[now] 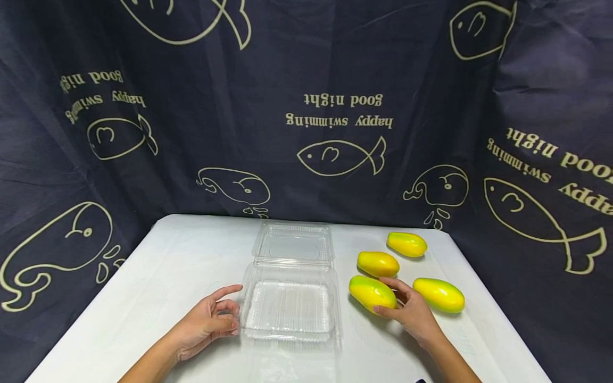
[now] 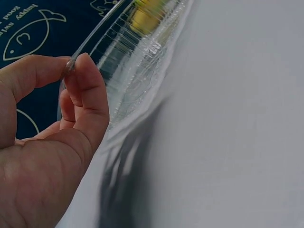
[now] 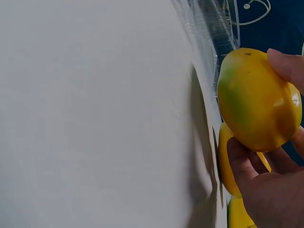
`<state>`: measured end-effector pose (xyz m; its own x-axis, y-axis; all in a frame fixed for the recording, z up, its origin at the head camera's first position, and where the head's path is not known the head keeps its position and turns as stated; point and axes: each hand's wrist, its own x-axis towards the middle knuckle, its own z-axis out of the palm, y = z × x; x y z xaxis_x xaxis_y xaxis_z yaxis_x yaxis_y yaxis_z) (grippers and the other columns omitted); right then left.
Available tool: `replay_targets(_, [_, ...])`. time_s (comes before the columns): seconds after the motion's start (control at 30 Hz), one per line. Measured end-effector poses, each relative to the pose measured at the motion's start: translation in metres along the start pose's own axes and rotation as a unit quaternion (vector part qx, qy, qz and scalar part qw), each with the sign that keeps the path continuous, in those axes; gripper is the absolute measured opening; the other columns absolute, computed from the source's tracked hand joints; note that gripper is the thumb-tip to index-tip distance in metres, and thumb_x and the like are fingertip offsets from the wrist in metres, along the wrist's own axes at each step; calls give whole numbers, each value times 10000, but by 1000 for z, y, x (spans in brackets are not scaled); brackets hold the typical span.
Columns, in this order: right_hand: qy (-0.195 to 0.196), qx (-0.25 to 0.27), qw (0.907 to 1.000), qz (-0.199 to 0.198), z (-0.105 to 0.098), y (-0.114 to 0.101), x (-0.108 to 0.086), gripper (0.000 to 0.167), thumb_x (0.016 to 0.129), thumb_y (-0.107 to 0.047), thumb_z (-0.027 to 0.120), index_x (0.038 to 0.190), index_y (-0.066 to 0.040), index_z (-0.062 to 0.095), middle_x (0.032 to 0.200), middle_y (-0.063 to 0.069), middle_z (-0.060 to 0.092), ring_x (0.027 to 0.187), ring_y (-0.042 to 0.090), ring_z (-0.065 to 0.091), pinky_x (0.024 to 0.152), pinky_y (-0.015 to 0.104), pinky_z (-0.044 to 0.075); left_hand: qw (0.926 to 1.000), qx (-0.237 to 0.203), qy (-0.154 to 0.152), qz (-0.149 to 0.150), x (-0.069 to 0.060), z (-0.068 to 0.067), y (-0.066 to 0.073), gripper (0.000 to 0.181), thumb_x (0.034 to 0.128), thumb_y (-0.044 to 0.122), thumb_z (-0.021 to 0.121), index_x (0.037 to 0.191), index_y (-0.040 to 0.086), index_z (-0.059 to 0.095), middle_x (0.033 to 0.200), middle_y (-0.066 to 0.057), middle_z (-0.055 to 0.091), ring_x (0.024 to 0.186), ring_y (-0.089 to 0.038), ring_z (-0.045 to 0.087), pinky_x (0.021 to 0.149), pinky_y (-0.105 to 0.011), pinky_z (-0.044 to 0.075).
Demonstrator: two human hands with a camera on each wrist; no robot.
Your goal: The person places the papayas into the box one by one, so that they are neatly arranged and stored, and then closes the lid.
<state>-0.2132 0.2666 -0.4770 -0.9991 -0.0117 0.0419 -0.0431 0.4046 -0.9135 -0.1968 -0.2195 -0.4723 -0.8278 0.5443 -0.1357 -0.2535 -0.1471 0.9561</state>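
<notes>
While the left hand point(image 1: 206, 324) pinches the near-left rim of the clear plastic container point(image 1: 292, 308) between thumb and forefinger, the right hand point(image 1: 415, 315) has its thumb and fingers curved round a yellow-green fruit point(image 1: 371, 293), parted about as far as the fruit is thick. That fruit is just right of the container on the white desk point(image 1: 129, 303); whether it touches the cloth cannot be told. The container lies unfolded, its lid half point(image 1: 293, 247) farther back. For a secure hold, the smooth, rounded skin seems to call for thumb and fingers on opposite sides near the fruit's thickest part, with even, moderate pressure. The left pinch is best light and low, since such thin plastic would probably flex or skid if tugged. Some care looks wise around the second fruit point(image 1: 378, 264), close behind the held one, which a careless knuckle could set rolling; two more, a far fruit point(image 1: 407, 244) and a right-hand fruit point(image 1: 438, 295), stand farther off. On the dark curtain point(image 1: 268, 80), "good night" and "happy swimming" read upside down beside outlined fish and whales. No brand or label can be made out on fruit or container.
</notes>
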Motion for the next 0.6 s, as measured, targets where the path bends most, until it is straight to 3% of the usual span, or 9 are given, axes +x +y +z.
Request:
replay_targets(0.13, [-87,349,9993,-98,1,-2,2,732,753,-113,908,1414,-81,594,1432,144,564,1149,35,584,958,108,484,10000,-16,7,8,0,0,0,961,900,-101,644,1613,0,8,1034,58,558,819,-48,663,851,-298,604])
replay_targets(0.6, [-203,799,9964,-197,10,-14,2,737,754,-49,891,1419,-50,573,1438,154,547,1174,36,579,972,105,482,9998,-103,-89,167,0,-1,-2,938,901,-113,625,1609,-33,15,1027,55,529,829,-39,645,849,-283,607])
